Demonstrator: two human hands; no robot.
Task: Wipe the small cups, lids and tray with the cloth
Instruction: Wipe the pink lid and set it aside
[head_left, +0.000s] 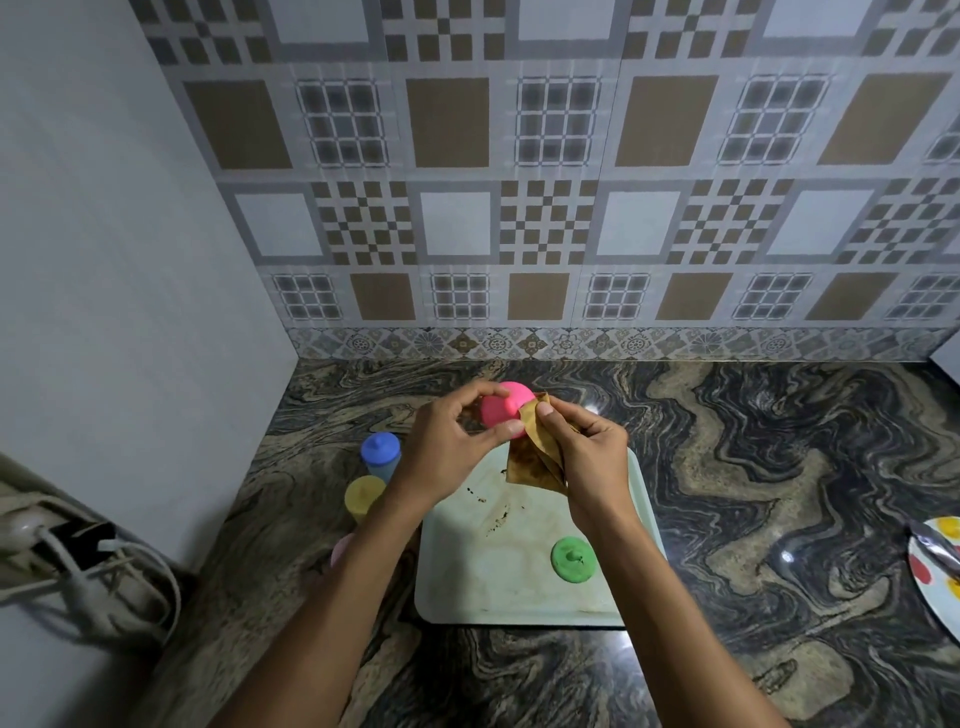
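Filling the far half of the view, a wall of grey, white and brown geometric tiles (519, 182) rises behind a dark marbled stone counter (779, 467) with swirling tan veins. A plain pale wall (104, 260) closes the left side.

On the counter, near the middle, lies a pale green rectangular plastic tray (498, 582), its surface marked with brown stains and smears. Two bare forearms reach from the near edge over the tray.

At the far left, a white power strip with tangled cables (31, 530) sits against the plain wall. At the right edge, part of a white plate with red and yellow spots (935, 571) shows.

Raised above the tray's far end, the left hand (447, 447) grips a small bright pink plastic cup (501, 408), fingers curled over it and the thumb beneath. Just right of it, the right hand (587, 457) pinches a stained brown cloth (535, 462), the thumb pressing the fabric against the cup's right side while the rest hangs down toward the tray.

Left of the tray, a small blue lidded cup (381, 454) stands on the counter, with a small yellow lidded cup (363, 496) just nearer. A pale pink object (340, 551) peeks from behind the left forearm; what it is cannot be told.

A round green plastic lid with a centre knob (573, 558) rests on the tray's near right part.
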